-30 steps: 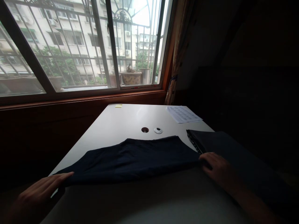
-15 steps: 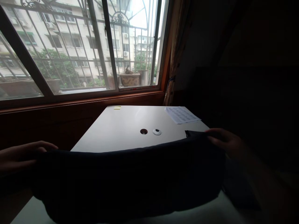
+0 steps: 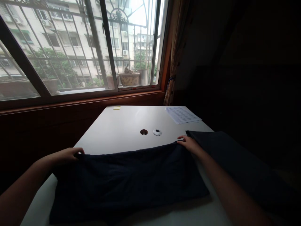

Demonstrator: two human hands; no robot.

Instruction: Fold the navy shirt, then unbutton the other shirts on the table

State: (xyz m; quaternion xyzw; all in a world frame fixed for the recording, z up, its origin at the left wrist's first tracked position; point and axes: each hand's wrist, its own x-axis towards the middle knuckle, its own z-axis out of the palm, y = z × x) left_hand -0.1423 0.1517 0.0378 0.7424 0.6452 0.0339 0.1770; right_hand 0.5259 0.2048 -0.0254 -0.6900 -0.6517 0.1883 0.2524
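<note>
A dark navy piece of cloth (image 3: 131, 182) spreads across the near part of the white table (image 3: 127, 122), its far edge stretched between my hands. My left hand (image 3: 72, 153) pinches its far left corner. At the far right corner, my right hand (image 3: 187, 143) grips the same edge between thumb and fingers. The cloth's near side drapes downward toward me, with soft wrinkles in the middle. Whether it is a garment, I cannot tell in the dim light. A second dark cloth (image 3: 225, 153) lies to the right, partly behind my right forearm.
Printed sheets of paper (image 3: 183, 115) lie at the table's back right, and a yellow sticky note (image 3: 117, 107) at the back left. Mid-table are a round cable hole (image 3: 144, 132) and a white ring-shaped cap (image 3: 157, 132). A barred window (image 3: 94, 47) stands behind; a curtain (image 3: 169, 88) hangs beside it.
Both hands have come inward and closer together, bringing the navy cloth lower and nearer the tabletop. More of the second dark cloth at the right now shows.
</note>
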